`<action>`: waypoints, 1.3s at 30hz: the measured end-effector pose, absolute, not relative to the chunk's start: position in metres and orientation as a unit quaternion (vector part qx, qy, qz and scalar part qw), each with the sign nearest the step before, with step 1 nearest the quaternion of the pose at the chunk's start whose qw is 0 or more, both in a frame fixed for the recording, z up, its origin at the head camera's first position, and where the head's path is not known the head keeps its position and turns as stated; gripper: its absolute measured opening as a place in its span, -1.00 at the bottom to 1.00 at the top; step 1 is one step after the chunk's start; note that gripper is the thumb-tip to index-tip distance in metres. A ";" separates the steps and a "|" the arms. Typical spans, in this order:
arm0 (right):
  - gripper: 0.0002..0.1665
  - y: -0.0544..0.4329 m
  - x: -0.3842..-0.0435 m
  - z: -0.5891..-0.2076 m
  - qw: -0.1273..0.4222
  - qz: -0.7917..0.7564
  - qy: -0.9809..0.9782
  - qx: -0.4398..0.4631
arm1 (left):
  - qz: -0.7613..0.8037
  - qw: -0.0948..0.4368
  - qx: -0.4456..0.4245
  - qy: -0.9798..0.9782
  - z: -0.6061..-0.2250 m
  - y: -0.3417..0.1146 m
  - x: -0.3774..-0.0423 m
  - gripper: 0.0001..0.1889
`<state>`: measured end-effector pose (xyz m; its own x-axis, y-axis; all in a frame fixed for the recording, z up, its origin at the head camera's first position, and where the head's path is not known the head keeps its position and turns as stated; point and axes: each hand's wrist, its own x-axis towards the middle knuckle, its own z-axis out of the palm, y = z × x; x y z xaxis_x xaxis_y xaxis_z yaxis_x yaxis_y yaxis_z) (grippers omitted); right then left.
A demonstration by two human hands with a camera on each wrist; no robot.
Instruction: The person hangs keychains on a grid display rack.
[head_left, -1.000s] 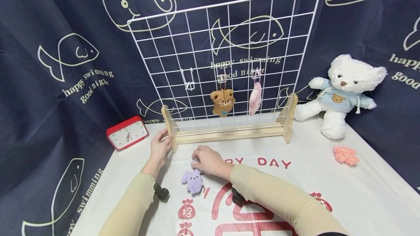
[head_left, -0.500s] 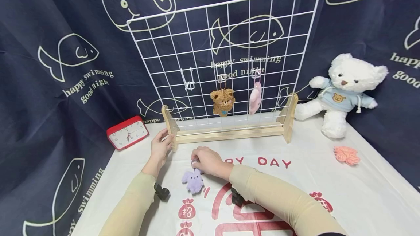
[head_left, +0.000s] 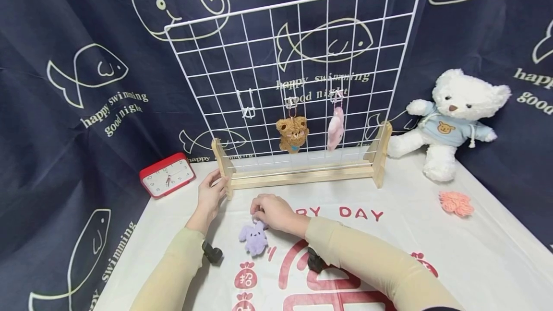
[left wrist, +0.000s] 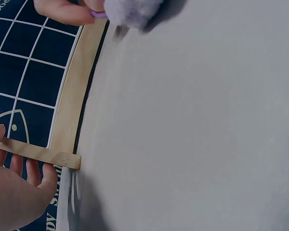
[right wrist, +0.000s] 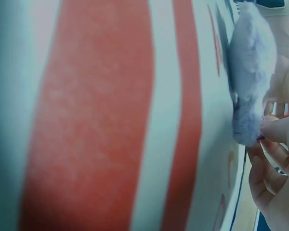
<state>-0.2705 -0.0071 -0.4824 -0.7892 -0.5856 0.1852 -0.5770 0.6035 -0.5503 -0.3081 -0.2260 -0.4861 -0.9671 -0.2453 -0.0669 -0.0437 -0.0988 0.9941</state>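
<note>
In the head view my left hand [head_left: 210,195] is at the left wooden foot [head_left: 222,164] of a white wire grid rack. The left wrist view has its thumb on one side of this wooden foot [left wrist: 48,155] and its fingers on the other, gripping it. My right hand [head_left: 274,211] pinches a purple plush bunny keychain [head_left: 256,241] by the loop at its top, in front of the rack. A purple ring shows at the fingertips in the left wrist view, beside the fluffy bunny [left wrist: 135,10]. The right wrist view shows the bunny [right wrist: 253,57] side-on near the thumb.
On the rack hang a brown bear plush [head_left: 293,133] and a pink plush [head_left: 335,131]; a bare white hook [head_left: 248,111] is left of them. A red alarm clock [head_left: 167,175] stands left. A white teddy bear [head_left: 449,119] and a coral knotted item [head_left: 456,204] are at right.
My right hand stays almost in place, its fingers shifting slightly at the keychain's loop. The left hand keeps its hold on the foot. The head view tilts slightly.
</note>
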 end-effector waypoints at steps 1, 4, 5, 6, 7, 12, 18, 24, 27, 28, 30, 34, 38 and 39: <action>-0.88 -0.007 -0.271 -0.481 0.006 -0.306 0.895 -0.325 | -0.734 0.068 0.108 -0.667 -0.486 -0.226 -0.308 -0.47; -0.87 -0.005 -0.271 -0.477 0.002 -0.308 0.893 -0.328 | -0.735 0.068 0.108 -0.666 -0.486 -0.226 -0.308 -0.47; -0.87 -0.005 -0.271 -0.475 0.002 -0.309 0.892 -0.330 | -0.735 0.067 0.109 -0.665 -0.486 -0.226 -0.308 -0.47; -0.87 -0.004 -0.272 -0.474 0.000 -0.315 0.889 -0.333 | -0.736 0.067 0.109 -0.664 -0.486 -0.226 -0.309 -0.47; -0.87 -0.004 -0.272 -0.473 0.000 -0.322 0.885 -0.336 | -0.737 0.067 0.110 -0.664 -0.486 -0.226 -0.309 -0.47; -0.89 -0.001 -0.273 -0.466 0.017 -0.376 0.854 -0.360 | -0.738 0.067 0.111 -0.663 -0.487 -0.227 -0.309 -0.47; -0.92 0.004 -0.272 -0.458 0.029 -0.415 0.819 -0.395 | -0.737 0.068 0.107 -0.664 -0.488 -0.227 -0.308 -0.47; -0.95 0.009 -0.269 -0.446 0.028 -0.430 0.799 -0.419 | -0.737 0.071 0.102 -0.664 -0.488 -0.227 -0.308 -0.49; -0.98 0.011 -0.267 -0.437 0.019 -0.431 0.795 -0.427 | -0.735 0.070 0.101 -0.667 -0.488 -0.227 -0.309 -0.48; -0.98 0.012 -0.266 -0.435 0.017 -0.431 0.794 -0.429 | -0.735 0.070 0.102 -0.667 -0.488 -0.227 -0.309 -0.47; -0.95 0.013 -0.266 -0.429 0.011 -0.427 0.794 -0.433 | -0.734 0.067 0.102 -0.668 -0.488 -0.227 -0.309 -0.46; -0.97 0.015 -0.268 -0.420 -0.004 -0.429 0.789 -0.439 | -0.734 0.065 0.108 -0.667 -0.488 -0.227 -0.309 -0.46; -0.91 0.017 -0.269 -0.412 -0.020 -0.435 0.789 -0.434 | -0.738 0.065 0.109 -0.663 -0.488 -0.227 -0.309 -0.46; -0.91 0.017 -0.269 -0.410 -0.024 -0.436 0.789 -0.432 | -0.738 0.065 0.110 -0.662 -0.488 -0.227 -0.309 -0.47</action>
<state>-0.2691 0.0173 -0.4097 -0.6260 -0.6604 0.4147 -0.7030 0.2477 -0.6667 -0.3091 -0.2268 -0.4876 -0.9673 -0.2419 -0.0757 -0.0490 -0.1145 0.9922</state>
